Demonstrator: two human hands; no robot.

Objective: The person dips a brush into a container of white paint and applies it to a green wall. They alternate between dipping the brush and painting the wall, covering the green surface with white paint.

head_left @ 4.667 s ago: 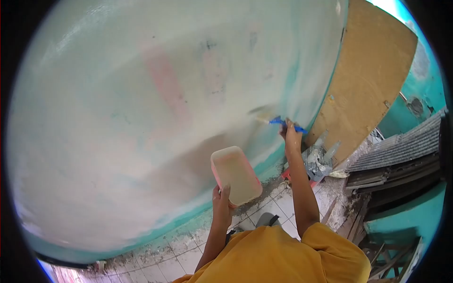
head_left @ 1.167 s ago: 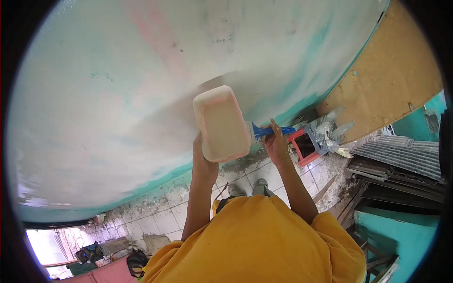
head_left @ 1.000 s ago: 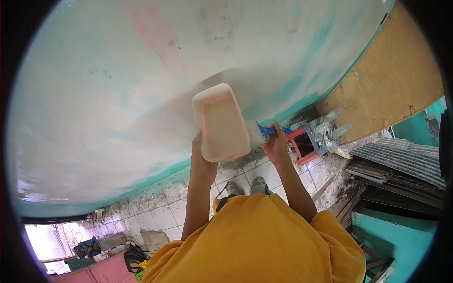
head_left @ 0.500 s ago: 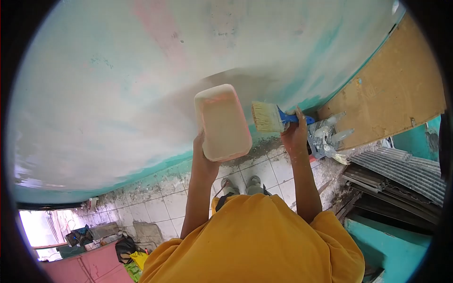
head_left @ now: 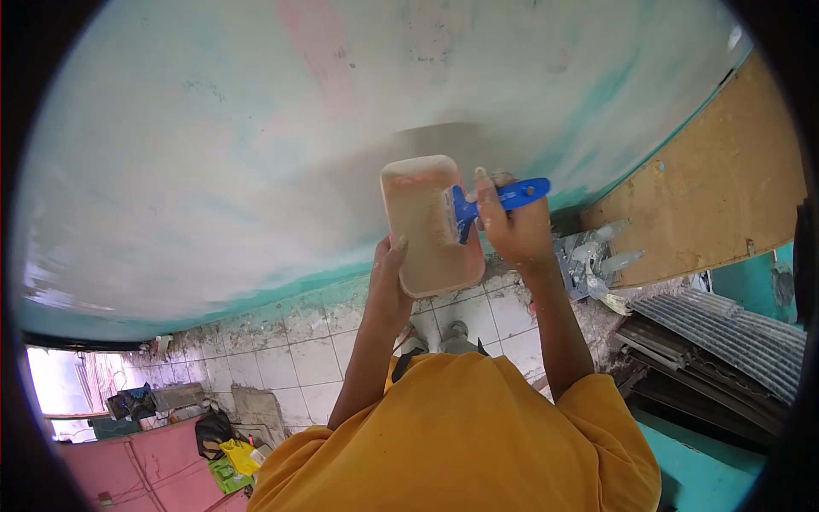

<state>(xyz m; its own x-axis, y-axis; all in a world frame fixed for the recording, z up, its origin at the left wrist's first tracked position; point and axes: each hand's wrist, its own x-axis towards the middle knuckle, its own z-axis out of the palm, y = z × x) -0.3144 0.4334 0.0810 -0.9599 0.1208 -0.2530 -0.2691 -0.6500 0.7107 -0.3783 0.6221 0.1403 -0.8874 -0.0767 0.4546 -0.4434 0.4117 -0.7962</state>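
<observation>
My left hand (head_left: 392, 277) grips the left side of a shallow rectangular tub (head_left: 418, 271), with the thumb over its rim. Off-white paint (head_left: 418, 226) covers the tub's floor. My right hand (head_left: 517, 224) is closed round the blue handle of a wide paintbrush (head_left: 512, 196). The brush's bristles point left and dip into the paint inside the tub; their tips are hard to make out. Just beyond the tub stands a wall (head_left: 256, 171) with patchy white, turquoise and pink paint.
A brown board (head_left: 699, 179) leans at the right, with paint-smeared clear plastic (head_left: 589, 260) beside it. Corrugated sheets (head_left: 725, 328) are stacked at the lower right. Below lies a dirty white tiled floor (head_left: 316, 363). Bags (head_left: 239, 456) sit by a pink surface (head_left: 128, 469) at the lower left.
The paintbrush has moved left from beside the tub into it, its handle now turned up more. The tub has shifted a little to the right in view.
</observation>
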